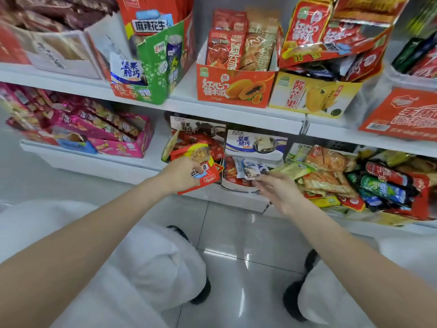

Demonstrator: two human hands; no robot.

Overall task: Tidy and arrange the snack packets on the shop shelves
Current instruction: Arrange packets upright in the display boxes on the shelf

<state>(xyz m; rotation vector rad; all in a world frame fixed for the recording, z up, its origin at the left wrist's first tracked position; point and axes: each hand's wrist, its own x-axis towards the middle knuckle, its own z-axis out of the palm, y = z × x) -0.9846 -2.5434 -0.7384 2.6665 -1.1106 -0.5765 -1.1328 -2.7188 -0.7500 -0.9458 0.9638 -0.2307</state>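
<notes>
My left hand (182, 172) grips a red snack packet (202, 170) with a clear window of nuts, held in front of the bottom shelf's middle box. My right hand (277, 188) reaches toward the white and blue display box (255, 144). Its blurred fingers touch small blue-white packets (250, 169) at the front of that box; I cannot tell whether they pinch one. To the right lies a loose heap of orange, green and red packets (331, 176).
The white shelves (236, 112) carry an orange papaya box (234, 87), a yellow mango box (312, 95), a green box (160, 60) and pink boxes (113, 136) at the left. I crouch on a glossy tiled floor (236, 245), knees in white trousers on both sides.
</notes>
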